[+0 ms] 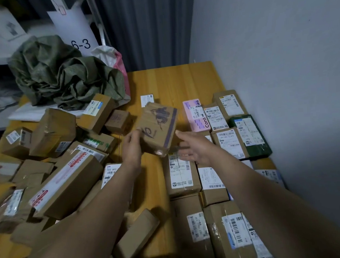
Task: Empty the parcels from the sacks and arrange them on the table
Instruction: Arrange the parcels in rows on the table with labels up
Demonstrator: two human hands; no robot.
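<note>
A printed box (159, 127) is held up over the wooden table (173, 81), between the heap and the rows.

The left hand (133, 146) grips the box by its left edge. The right hand (191, 147) is spread loose just beside its right edge, blurred, so I cannot tell if it touches. Jumbled parcels (67, 177) are heaped on the left, tidy rows (227, 144) line the right, and crumpled green sacks (59, 76) lie behind.

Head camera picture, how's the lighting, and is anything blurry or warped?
Head view: dim, flat light; the right hand is smeared by motion blur, the left hand and the printed box it holds look sharper; the wide-angle lens bows the table edges.
</note>
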